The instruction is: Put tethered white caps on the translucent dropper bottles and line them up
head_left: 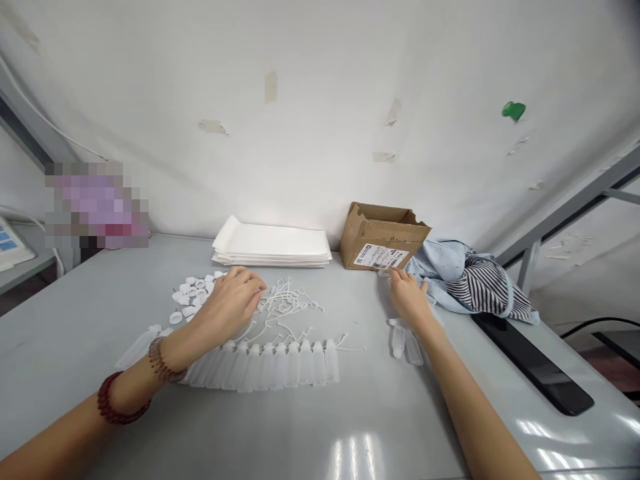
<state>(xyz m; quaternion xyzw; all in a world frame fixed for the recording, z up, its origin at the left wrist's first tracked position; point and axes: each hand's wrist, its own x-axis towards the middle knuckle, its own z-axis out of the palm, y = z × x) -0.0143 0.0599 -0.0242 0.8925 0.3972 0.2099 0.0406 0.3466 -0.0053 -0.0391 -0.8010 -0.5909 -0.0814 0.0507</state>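
short of the back edge of the desk (pixel 350 413) your left hand (pixel 233 297) curls over the loose caps (pixel 193 293) behind the row of bottles (pixel 280 363), grip unclear, while your right hand (pixel 407 297) lies open and empty by the cardboard box (pixel 383 237); you seem to be sorting caps, which calls for a fine pinch.

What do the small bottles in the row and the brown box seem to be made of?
The small bottles look like plastic, matte and translucent: milky, half see-through walls. The brown box looks like cardboard, dull and uncoated: bent, ragged flaps, a paper label.
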